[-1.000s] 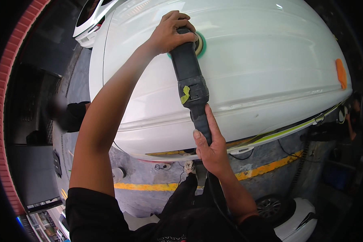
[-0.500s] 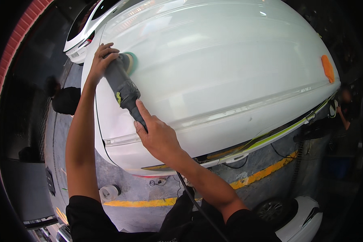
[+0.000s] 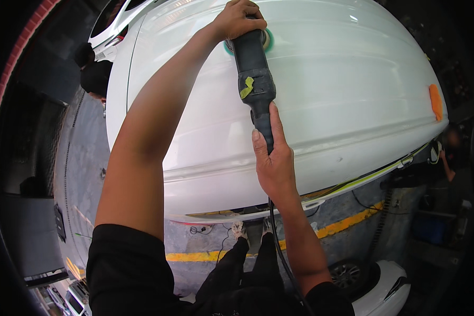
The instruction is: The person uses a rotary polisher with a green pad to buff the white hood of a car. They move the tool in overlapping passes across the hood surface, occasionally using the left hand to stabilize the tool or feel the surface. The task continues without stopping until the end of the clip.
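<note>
A black car polisher (image 3: 256, 79) with a scrap of yellow-green tape on its body lies across the white car roof (image 3: 200, 121). Its round pad (image 3: 269, 40), teal at the rim, rests on the roof and is partly hidden under the machine. My left hand (image 3: 240, 20) is closed over the head of the polisher at the far end. Around the rear handle, my right hand (image 3: 276, 168) is wrapped, thumb and forefinger stretched along it. A black power cord (image 3: 275, 237) runs down from the handle past my right forearm.
An orange cloth (image 3: 435, 102) lies at the roof's right end. Yellow-green masking tape (image 3: 363, 180) lines the near side. Another person in black (image 3: 96, 73) is at the left, and a person's arm (image 3: 447, 166) shows at the right. A second white car (image 3: 387, 289) stands behind me.
Both hands have carried the polisher to the right and farther up the roof, turning it more upright in view. The person at the left has shifted. A white bucket on the floor is no longer visible.
</note>
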The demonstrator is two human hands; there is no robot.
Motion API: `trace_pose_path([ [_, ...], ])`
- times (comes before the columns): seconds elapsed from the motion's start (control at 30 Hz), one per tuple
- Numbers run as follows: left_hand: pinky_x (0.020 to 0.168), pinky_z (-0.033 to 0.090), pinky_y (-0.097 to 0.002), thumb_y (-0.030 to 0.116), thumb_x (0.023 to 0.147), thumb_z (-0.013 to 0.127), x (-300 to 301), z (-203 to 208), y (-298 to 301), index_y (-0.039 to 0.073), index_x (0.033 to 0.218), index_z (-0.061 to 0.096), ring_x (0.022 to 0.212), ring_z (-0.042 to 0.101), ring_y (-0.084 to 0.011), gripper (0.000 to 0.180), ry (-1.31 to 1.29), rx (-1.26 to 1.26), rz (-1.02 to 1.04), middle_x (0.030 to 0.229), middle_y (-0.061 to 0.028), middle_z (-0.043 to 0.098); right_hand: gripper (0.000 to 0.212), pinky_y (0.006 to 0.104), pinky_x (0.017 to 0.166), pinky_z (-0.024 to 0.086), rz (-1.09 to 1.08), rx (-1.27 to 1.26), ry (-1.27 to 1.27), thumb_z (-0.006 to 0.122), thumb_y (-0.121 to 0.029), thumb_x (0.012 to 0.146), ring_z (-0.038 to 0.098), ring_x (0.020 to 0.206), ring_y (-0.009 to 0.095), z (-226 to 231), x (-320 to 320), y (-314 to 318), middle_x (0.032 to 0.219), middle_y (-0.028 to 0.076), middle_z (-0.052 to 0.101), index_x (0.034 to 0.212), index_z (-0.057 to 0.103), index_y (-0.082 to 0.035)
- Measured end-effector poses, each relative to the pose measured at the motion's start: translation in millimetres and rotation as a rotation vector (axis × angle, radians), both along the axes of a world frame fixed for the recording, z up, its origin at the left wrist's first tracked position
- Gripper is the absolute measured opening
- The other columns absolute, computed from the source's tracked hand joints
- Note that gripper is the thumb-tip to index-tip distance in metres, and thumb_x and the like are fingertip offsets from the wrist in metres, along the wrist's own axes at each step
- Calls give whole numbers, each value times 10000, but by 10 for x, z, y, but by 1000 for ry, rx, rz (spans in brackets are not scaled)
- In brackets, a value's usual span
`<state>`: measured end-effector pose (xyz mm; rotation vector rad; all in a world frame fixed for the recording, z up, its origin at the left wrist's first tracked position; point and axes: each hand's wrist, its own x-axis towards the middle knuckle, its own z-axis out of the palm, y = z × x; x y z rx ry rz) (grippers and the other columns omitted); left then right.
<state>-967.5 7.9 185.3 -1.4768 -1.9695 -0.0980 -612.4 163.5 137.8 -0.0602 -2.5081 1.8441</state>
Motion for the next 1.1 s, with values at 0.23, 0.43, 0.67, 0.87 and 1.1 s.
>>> trace_pose_path([
  [0.23,1102,459,-525,327,861,728,429,83,-947,206,920,759,1311,557,-382,139,-126,-95,154,1206,-60,731,704,486,829,594,113,30,137,553,-344,1121,762,970,436,-300,81,-557,1139,298,736,1716,224,-159],
  [0.43,1217,389,-503,444,843,697,812,-102,-1799,216,1079,814,1495,386,-350,348,-588,292,592,1505,-82,583,691,477,764,590,240,33,112,531,-372,1129,729,839,374,-337,157,-1092,1005,210,706,1714,229,-162],
  [0.67,1224,349,-483,389,818,710,1224,-89,-2744,145,1041,815,1471,418,-374,347,-672,367,658,1488,-136,589,727,509,708,586,371,73,145,544,-380,1119,708,750,372,-348,220,-1628,926,186,669,1721,190,-177],
  [0.87,1207,348,-494,315,839,685,1865,-44,-2997,82,1008,800,1429,464,-364,310,-761,460,770,1432,-199,604,730,522,739,575,558,-6,15,547,-383,1111,716,778,415,-93,449,-1502,910,219,676,1722,191,-202],
  [1.1,1255,269,-530,298,863,660,2295,36,-2100,87,957,773,1442,435,-383,257,-707,355,772,1398,-159,622,728,529,812,555,588,-47,-108,558,-361,1108,718,859,431,87,748,-667,948,233,689,1722,202,-201],
])
